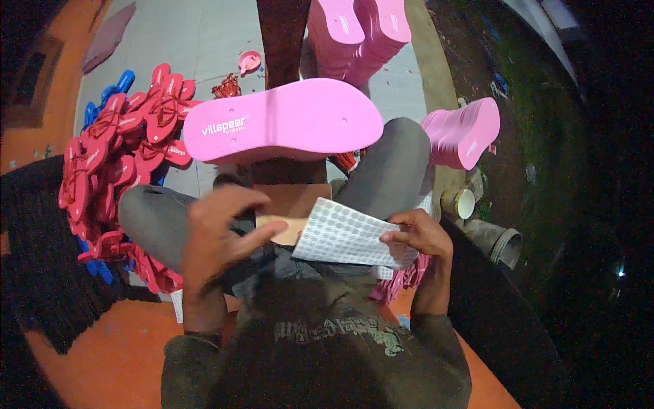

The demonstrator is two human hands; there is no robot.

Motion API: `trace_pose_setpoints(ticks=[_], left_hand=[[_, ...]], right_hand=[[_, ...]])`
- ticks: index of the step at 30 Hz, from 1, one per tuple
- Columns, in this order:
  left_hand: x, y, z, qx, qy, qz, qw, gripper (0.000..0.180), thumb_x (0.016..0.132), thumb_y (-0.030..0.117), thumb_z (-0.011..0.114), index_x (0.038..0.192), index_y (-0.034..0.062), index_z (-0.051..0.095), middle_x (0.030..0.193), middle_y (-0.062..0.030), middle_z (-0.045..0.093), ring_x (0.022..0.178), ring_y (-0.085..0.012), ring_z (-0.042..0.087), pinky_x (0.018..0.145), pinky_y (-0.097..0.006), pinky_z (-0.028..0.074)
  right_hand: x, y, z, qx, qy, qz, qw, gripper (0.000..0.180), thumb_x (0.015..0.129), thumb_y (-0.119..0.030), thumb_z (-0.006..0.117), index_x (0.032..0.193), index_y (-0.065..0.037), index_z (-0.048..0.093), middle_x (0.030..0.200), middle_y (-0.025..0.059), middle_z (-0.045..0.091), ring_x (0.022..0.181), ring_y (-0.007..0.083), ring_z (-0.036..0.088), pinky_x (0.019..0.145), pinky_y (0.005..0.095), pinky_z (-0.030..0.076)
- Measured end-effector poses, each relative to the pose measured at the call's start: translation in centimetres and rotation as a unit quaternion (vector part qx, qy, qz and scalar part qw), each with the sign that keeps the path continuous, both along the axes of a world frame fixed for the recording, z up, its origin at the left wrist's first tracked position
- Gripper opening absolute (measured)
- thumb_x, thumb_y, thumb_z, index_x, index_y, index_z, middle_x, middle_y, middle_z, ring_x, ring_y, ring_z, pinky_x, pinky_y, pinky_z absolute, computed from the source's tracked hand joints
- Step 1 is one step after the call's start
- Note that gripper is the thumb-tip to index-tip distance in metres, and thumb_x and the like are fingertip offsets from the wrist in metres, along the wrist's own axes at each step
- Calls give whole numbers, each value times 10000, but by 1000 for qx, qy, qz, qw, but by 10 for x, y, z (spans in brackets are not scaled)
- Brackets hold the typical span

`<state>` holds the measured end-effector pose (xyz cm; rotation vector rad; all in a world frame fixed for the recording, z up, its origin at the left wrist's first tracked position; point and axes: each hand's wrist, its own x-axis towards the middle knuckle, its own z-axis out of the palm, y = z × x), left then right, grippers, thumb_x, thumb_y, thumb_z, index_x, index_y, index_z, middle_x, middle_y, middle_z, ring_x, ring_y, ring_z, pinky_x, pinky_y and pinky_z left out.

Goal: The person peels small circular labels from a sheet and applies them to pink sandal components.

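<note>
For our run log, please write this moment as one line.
left hand: open, blurred | right hand: holds dotted white sheet | ahead: pink sole | far left: red sandals, piled

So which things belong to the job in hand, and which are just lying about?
Likely the job:
dotted sheet, pinched in the right hand
pink sole, just beyond the left hand
stacked pink soles

Likely just lying about:
pipes, at right
red flip-flops, left, untouched (possibly related)

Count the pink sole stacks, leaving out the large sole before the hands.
3: the left stack and right stack, side by side at the top, and the third stack beside the right knee. Others may be hidden.
</note>
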<state>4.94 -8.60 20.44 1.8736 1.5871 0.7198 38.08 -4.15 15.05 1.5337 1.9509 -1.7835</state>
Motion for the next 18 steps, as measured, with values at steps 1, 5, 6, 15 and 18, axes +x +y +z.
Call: trace_pose_setpoints(ticks=[1, 5, 6, 15, 18], left_hand=[[-2, 6, 11, 65, 17, 12, 998, 530, 554, 322, 778, 954, 39, 577, 860, -118, 593, 799, -281, 579, 708, -349, 460], [-3, 82, 19, 227, 210, -64, 949, 790, 504, 305, 788, 1170, 60, 439, 1012, -123, 552, 885, -314, 557, 823, -405, 414], [-6, 98, 8, 232, 241, -89, 938, 828, 504, 295, 785, 1199, 62, 399, 1016, -128, 542, 884, -320, 553, 826, -417, 407], [-13, 118, -31, 88, 275, -144, 946, 803, 537, 253, 735, 1210, 41, 352, 864, -170, 511, 782, -347, 533, 717, -440, 416], [-10, 124, -16, 85, 253, -161, 950, 829, 507, 260, 756, 1194, 18, 361, 894, -187, 514, 810, -348, 532, 725, -435, 417]], right_hand=[[-7, -1, 3, -24, -6, 8, 1000, 320, 753, -309, 642, 824, 2, 617, 678, 101, 587, 647, 119, 511, 620, 300, 408], [-13, -7, -6, 253, -68, -7, 965, 252, 677, -183, 691, 822, 3, 603, 716, 119, 545, 721, 249, 555, 644, 332, 418], [-18, -5, -1, 252, -111, 9, 961, 254, 656, -156, 693, 847, -14, 604, 795, 141, 557, 804, 328, 545, 663, 359, 427], [-39, 28, 11, 228, 22, -207, 951, 399, 665, -206, 707, 1000, -37, 572, 963, 142, 558, 933, 278, 540, 814, 363, 419], [-59, 65, -7, 359, 84, -138, 919, 596, 636, -220, 741, 1139, -42, 477, 1106, 153, 518, 1046, 283, 496, 880, 378, 396]])
